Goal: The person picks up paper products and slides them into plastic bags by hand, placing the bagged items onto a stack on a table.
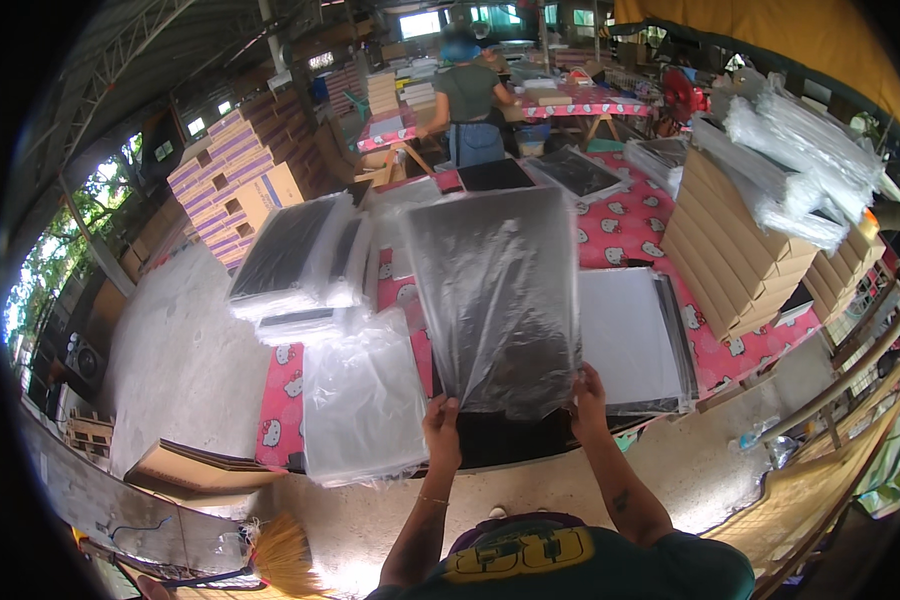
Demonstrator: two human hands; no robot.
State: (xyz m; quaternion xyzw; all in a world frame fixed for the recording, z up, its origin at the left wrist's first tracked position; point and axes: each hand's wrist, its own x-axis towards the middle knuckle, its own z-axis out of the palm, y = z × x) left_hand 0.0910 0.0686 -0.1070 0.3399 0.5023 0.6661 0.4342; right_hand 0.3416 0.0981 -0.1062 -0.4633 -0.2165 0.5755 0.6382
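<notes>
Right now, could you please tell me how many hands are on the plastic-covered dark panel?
2: the left hand at the lower left corner of the plastic-covered dark panel, the right hand near its lower right corner.

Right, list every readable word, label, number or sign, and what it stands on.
Dark green shirt: large yellow-and-dark characters, not copied out here.
Stacked brown cartons with purple bands: print too small to read.
Plastic-wrapped dark sheet being held: no print visible on it.
</notes>
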